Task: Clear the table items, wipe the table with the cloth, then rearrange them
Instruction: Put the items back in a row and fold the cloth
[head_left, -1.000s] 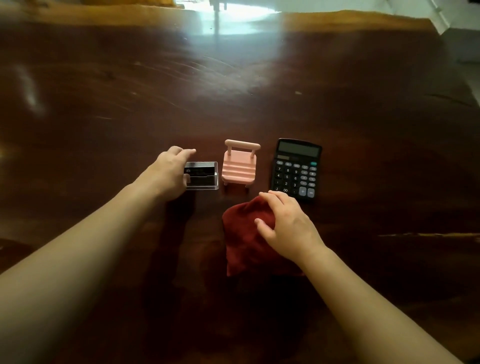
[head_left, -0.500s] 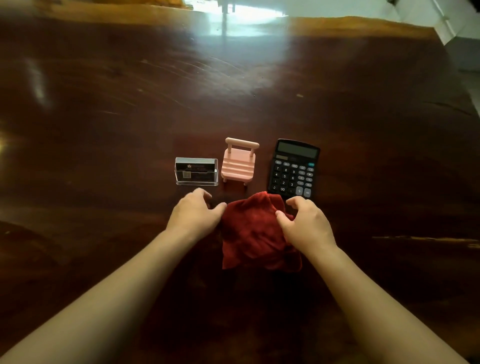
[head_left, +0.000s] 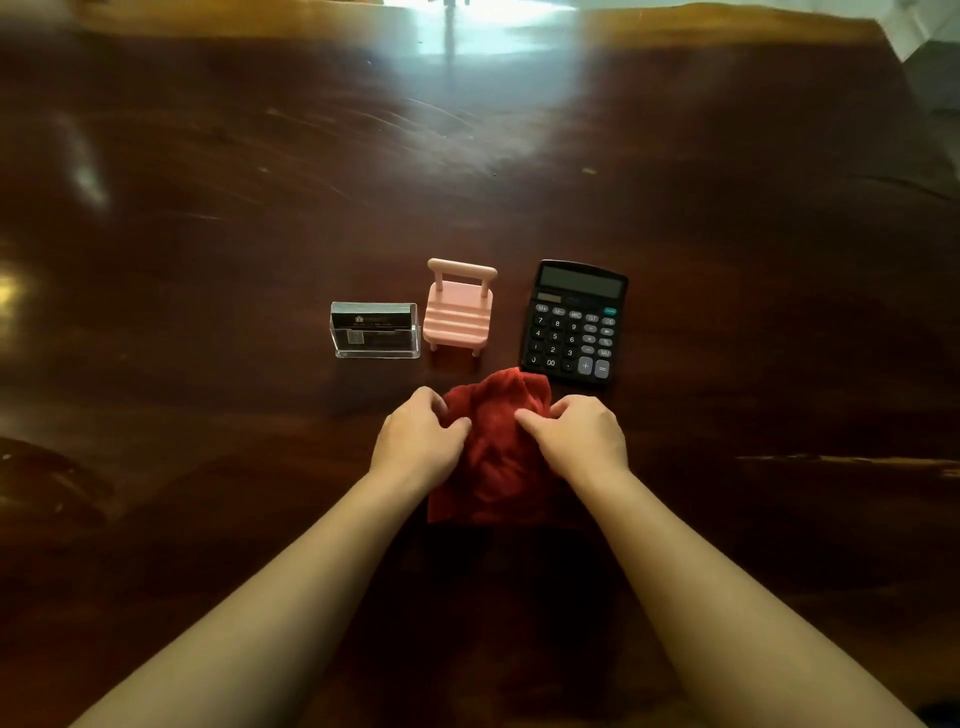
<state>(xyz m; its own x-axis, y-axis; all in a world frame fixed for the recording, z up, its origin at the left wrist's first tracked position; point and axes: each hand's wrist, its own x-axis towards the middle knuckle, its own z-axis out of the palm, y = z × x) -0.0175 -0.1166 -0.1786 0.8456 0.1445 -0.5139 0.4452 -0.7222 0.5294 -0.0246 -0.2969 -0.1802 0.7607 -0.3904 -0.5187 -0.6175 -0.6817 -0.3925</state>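
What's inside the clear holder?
The clear holder holds a stack of dark cards, standing upright. The front card's print is too small to read; the cards behind it are hidden.

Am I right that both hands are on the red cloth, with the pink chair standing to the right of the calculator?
Not quite: the head view shows the pink chair to the left of the calculator, between it and the card holder. Both hands, left and right, are indeed on the red cloth.
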